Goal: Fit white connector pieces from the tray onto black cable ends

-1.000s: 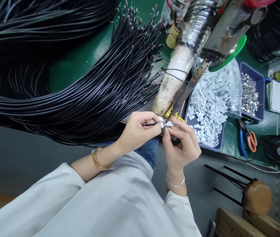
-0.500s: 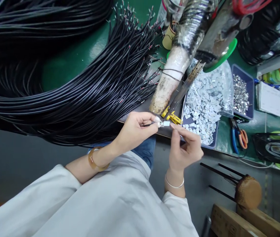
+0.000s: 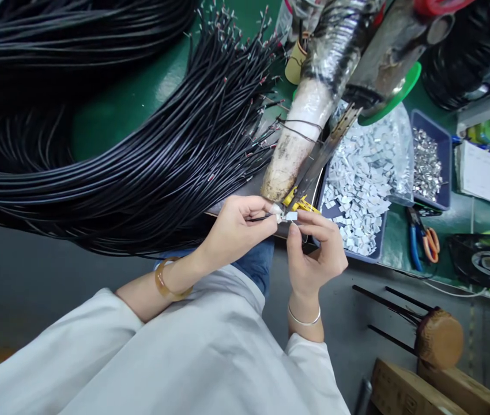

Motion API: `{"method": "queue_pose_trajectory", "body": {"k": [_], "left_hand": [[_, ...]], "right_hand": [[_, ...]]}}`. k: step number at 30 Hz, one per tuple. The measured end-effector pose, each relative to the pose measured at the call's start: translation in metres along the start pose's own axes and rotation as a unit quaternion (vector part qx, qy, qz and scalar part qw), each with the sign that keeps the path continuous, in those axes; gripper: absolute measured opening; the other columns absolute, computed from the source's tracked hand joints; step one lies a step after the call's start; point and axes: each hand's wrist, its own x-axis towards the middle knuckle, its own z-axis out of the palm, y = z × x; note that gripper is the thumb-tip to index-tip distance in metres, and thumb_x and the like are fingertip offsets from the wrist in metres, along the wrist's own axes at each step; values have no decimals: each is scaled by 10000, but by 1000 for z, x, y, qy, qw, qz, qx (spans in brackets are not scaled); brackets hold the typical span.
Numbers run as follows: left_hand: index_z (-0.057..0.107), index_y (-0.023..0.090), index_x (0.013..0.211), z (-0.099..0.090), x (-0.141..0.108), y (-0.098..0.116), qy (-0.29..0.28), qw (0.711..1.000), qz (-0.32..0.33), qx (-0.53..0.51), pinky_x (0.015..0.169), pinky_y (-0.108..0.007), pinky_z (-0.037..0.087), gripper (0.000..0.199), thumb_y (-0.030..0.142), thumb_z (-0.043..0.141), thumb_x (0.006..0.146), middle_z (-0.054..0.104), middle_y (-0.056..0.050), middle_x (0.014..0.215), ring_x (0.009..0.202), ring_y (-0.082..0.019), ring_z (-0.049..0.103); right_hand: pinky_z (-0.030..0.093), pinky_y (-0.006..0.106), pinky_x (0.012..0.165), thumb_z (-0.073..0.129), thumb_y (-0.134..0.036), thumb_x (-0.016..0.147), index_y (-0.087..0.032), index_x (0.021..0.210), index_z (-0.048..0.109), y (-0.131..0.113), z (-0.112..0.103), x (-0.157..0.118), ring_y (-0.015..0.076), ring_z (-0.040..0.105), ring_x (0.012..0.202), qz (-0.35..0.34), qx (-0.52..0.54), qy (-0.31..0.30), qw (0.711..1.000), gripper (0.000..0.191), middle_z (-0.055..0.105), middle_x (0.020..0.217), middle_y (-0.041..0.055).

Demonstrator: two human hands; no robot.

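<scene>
My left hand (image 3: 245,222) is closed in a pinch on the end of a black cable (image 3: 259,218). A small pale-blue tab (image 3: 291,217) sticks out to the right, just beyond the fingertips. My right hand (image 3: 317,245) is right beside this tab, its thumb below and its index finger above and to the right, with a gap between them. Whether a fingertip touches the tab I cannot tell. Behind the hands is a yellow part (image 3: 303,204) under a metal bar (image 3: 327,155) and a white wrapped tube (image 3: 292,132).
A large bundle of black cables (image 3: 154,150) covers the left of the green table. On the right are a tray of pale-blue tabs (image 3: 360,202), a tray of metal pieces (image 3: 427,164), pliers (image 3: 422,239) and a black fan (image 3: 487,259). A stool (image 3: 439,337) stands below.
My right hand has moved left, closer to the tab, and its thumb has come beneath it. My left hand stays in place with the cable. The view has shifted slightly.
</scene>
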Motion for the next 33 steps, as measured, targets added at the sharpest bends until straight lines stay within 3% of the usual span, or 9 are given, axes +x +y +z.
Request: {"method": "queue_pose_trajectory", "body": {"k": [9,13,16,20,22,25,28,31,33], "left_hand": [[704,116,737,-1,-4,-1,-12,1000,3,3,442,-178,226,101,212,681,762,427,55,550,497,-44,296],[713,114,750,-3,-3,-3,-26,1000,-5,15,456,-182,244,84,187,673,754,438,56,557,505,-47,312],[696,114,723,-3,-3,-4,-33,999,0,30,469,-181,250,70,143,642,755,460,53,574,525,-48,332],[699,113,735,-3,-6,-5,-44,997,12,56,474,-190,249,100,142,620,788,455,55,575,521,-49,325],[709,114,728,-4,-10,-5,-61,994,32,89,482,-197,278,109,137,624,792,480,47,577,520,-56,355],[722,121,715,-9,-14,-5,-106,978,103,148,540,-216,377,119,153,652,805,630,-16,689,590,-87,498],[746,141,806,-21,-14,-5,-67,950,192,235,609,-244,447,133,213,651,863,711,-64,822,693,-131,600],[754,154,940,-35,-9,-6,84,864,248,429,739,-314,484,175,218,592,918,714,-95,913,829,-197,644],[745,158,987,-41,-3,-6,127,797,229,544,752,-346,475,202,197,555,932,699,-108,952,866,-231,644]], "right_hand": [[599,323,823,753,-137,830,-252,887,677,-6,1,5,151,721,875,6,-19,2,1000,150,747,955,-3],[610,321,741,687,-161,880,-236,879,636,-6,4,2,158,741,822,53,51,30,997,90,750,914,2],[506,249,456,613,-209,937,-237,932,598,0,0,4,116,658,518,111,111,116,981,32,693,729,-48],[174,230,308,643,-274,919,-297,850,649,9,-19,14,41,183,307,0,81,332,940,73,321,503,-112],[123,240,334,646,-275,903,-356,903,691,9,-29,18,40,106,333,-39,87,363,927,92,271,517,-105],[322,257,330,654,-251,880,-345,1057,675,2,-35,16,66,362,325,-13,84,305,949,201,422,566,-100],[635,346,609,623,-233,918,-256,1037,618,-3,-28,7,151,719,592,89,48,192,976,121,659,731,-49],[662,453,864,652,-224,910,-219,911,583,-4,-21,-1,198,786,762,125,52,98,986,70,732,756,-33],[677,437,774,662,-225,896,-215,873,586,-5,-21,-3,172,744,610,78,72,108,988,81,697,669,-57]]}}
